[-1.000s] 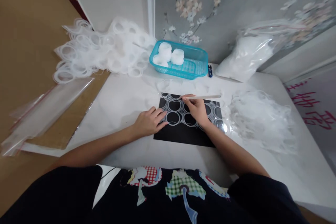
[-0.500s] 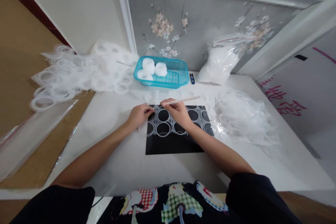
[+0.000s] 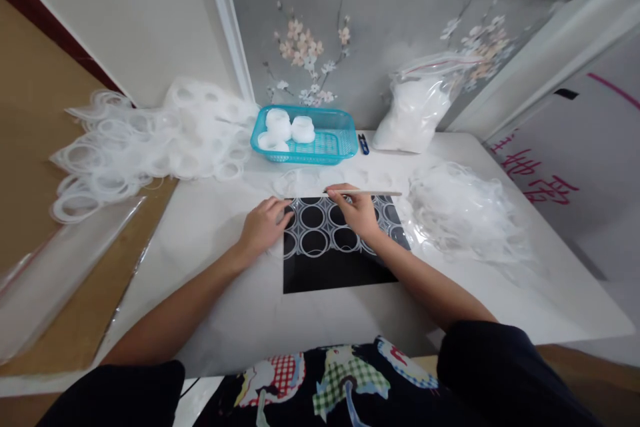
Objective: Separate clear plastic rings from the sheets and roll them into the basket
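Both forearms reach forward across the white table, wrists low. The left hand lies palm down with its fingers loosely spread, their tips pressing the left edge of a translucent sheet of joined rings that lies on a black mat. It grips nothing. The right hand is curled, thumb and forefinger pinched on one thin pale stick, which runs out to the right of the fingertips, nearly level, above the far edge of the mat. Its heel rests on the sheet.

Between the two hands four ring openings show clearly in two rows; others are partly hidden under the right hand. Beyond the fingertips stands one turquoise basket holding three white ring stacks. One heap of loose rings lies far left of the left hand, another heap of clear scraps just right of the right hand, and one filled plastic bag beyond it.
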{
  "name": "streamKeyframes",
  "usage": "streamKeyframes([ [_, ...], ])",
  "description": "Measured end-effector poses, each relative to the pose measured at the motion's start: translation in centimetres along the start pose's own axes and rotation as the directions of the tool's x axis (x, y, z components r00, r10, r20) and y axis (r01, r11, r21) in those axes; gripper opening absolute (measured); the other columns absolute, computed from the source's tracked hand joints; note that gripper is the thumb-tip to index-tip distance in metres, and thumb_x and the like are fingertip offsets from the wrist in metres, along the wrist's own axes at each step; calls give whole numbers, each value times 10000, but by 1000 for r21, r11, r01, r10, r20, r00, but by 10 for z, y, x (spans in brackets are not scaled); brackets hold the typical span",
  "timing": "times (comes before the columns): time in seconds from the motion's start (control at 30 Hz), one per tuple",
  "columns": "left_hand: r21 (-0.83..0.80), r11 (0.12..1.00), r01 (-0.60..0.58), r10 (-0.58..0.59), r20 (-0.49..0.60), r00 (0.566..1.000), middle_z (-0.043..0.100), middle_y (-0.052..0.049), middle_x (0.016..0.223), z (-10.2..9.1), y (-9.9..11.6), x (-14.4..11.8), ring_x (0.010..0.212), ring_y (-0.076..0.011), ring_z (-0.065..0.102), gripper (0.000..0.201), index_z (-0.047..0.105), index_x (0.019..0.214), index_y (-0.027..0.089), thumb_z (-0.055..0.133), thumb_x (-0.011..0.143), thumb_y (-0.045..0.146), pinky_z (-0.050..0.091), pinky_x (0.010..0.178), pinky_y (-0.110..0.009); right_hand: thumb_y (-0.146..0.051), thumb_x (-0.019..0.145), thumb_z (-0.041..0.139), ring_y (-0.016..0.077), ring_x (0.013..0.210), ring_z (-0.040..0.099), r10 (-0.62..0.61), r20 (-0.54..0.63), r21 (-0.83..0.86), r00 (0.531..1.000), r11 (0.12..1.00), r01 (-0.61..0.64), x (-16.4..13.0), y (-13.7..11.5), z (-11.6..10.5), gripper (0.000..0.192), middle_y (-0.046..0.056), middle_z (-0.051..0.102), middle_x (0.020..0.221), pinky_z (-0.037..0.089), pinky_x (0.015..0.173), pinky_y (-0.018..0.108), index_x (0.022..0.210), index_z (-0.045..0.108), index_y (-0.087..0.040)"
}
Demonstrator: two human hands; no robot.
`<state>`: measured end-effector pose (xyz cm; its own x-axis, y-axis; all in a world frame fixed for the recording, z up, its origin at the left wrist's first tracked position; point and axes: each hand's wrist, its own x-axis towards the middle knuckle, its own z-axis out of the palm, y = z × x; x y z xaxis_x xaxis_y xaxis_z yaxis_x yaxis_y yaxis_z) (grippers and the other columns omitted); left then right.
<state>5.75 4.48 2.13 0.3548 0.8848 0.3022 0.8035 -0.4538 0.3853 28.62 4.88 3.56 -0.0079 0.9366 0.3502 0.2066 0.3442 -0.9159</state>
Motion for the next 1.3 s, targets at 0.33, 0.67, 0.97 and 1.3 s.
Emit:
streamKeyframes([
  [0.33, 177, 845, -504, 473, 189, 860, 694, -102, 1166, 12, 31, -44, 832, -197, 676, 277, 668, 1118, 130, 438, 964, 124, 540, 724, -338, -407, 862, 637, 237, 897, 698, 149, 207, -156, 967, 981, -118, -38, 18, 16, 222, 59, 761, 901, 522, 833, 359, 825, 738, -213],
  [0.67, 171, 854, -492, 464, 180, 868, 684, -94, 1202, 15, 29, -45, 857, -200, 673, 280, 684, 1089, 138, 428, 982, 178, 541, 744, -341, -326, 878, 630, 226, 868, 679, 81, 218, -199, 973, 979, -37, -38, 18, 14, 169, 59, 752, 876, 520, 816, 358, 812, 730, -207],
  [0.97, 1, 986, -168, 161, 274, 948, 739, -39, 908, 11, 27, -41, 798, -203, 689, 246, 688, 1139, 229, 574, 927, 276, 535, 669, -297, -202, 945, 522, 287, 1295, 471, -165, 451, -559, 877, 714, 422, -64, 16, 20, 217, 38, 722, 1144, 376, 1071, 480, 1022, 718, -257],
  [1.3, -25, 977, -210, 211, 197, 958, 742, -22, 1069, 10, 24, -42, 768, -179, 684, 232, 717, 1089, 231, 552, 934, 281, 547, 673, -304, -307, 964, 454, 261, 1032, 592, -190, -346, -522, 919, 853, -21, 13, 12, -48, 280, 82, 714, 985, 459, 946, 475, 975, 719, -219],
])
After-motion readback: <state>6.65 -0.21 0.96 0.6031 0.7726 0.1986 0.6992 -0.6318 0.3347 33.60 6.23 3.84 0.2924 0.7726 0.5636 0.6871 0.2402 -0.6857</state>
